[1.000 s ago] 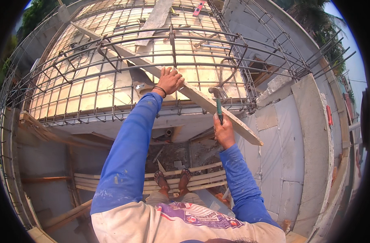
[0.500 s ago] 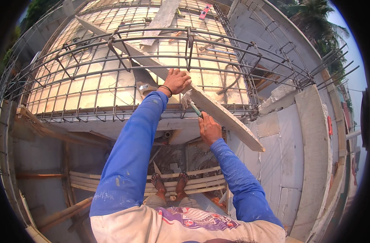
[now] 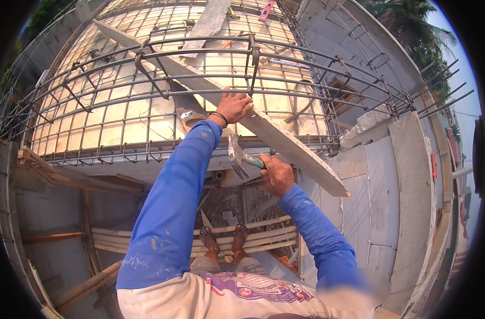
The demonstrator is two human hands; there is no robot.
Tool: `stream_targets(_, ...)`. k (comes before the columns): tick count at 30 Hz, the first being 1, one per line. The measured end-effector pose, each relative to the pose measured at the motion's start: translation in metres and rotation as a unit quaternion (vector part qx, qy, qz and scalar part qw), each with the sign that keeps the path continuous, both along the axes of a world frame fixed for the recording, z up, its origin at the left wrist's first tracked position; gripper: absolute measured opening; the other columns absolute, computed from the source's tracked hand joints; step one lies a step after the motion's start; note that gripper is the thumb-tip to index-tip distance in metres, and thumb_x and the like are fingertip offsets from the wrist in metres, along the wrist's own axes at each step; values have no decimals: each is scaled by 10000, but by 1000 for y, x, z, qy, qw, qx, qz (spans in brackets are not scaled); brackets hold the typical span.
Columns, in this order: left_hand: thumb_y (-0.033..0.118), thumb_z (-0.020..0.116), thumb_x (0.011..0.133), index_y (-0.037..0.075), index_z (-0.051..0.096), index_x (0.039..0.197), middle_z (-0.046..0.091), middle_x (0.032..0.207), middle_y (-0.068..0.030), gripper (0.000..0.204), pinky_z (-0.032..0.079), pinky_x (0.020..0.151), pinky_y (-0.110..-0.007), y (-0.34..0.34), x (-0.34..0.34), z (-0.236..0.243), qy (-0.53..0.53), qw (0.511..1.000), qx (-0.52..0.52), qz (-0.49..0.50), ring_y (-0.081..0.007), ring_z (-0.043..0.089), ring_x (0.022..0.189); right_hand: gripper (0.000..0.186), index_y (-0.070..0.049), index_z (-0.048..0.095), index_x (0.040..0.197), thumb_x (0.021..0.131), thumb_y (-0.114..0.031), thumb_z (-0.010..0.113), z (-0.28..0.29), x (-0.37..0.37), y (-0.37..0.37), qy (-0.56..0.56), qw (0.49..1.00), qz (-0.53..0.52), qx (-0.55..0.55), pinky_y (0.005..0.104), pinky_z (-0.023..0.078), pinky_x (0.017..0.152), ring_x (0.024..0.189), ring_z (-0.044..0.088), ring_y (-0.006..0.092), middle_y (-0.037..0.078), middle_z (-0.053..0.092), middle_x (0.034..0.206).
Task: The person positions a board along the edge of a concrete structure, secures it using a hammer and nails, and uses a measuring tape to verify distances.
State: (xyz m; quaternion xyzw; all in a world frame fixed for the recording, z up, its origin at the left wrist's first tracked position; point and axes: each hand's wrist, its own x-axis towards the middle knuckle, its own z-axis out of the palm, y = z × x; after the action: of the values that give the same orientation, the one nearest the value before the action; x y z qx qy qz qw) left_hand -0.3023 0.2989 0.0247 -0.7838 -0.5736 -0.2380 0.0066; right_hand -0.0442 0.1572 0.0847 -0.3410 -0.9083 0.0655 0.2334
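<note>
A long grey wooden plank (image 3: 293, 144) lies slantwise across the steel bars, its near right end jutting out past the beam. My left hand (image 3: 234, 108) is closed over the plank's edge near the middle, fingers on its upper side. A small pale nail-like bit shows by the fingertips. In my right hand (image 3: 278, 176) is a claw hammer (image 3: 236, 154) with a green handle, gripped partway along. The hammer's head hangs below the plank, apart from it, just right of my left wrist. Beneath the plank, beside my left wrist, rests a handsaw (image 3: 188, 114).
A rebar cage (image 3: 210, 93) runs across in front of me, above a rebar grid on yellowish boards (image 3: 120, 122). Another wide plank (image 3: 210, 24) and a red level (image 3: 265, 10) lie farther back. My feet stand on bamboo poles (image 3: 264, 234). A block wall (image 3: 380, 186) rises at right.
The hammer has come down and toward me, away from the plank, with its head swung lower. My left hand keeps its hold on the plank; the view has shifted slightly.
</note>
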Motion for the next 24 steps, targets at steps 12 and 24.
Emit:
stream_targets(12,393,392,1024,209,596,1229,687,936,-169,343,140,1140,-595,1,6,4,-6,1000,-7,-17,-395,599,1067,347,-71,545,1264,970,-255,563,-25,18,22,-1,998,-60,-15,475,518,644,735,629,363,151,587,836)
stream_targets(24,400,401,1021,235,577,1287,642,1228,-106,359,147,1139,-589,0,4,-3,2,999,-42,-3,-366,601,1097,367,-92,522,1292,997,-309,524,-18,22,22,-92,986,-123,-63,469,535,643,763,657,350,154,603,859)
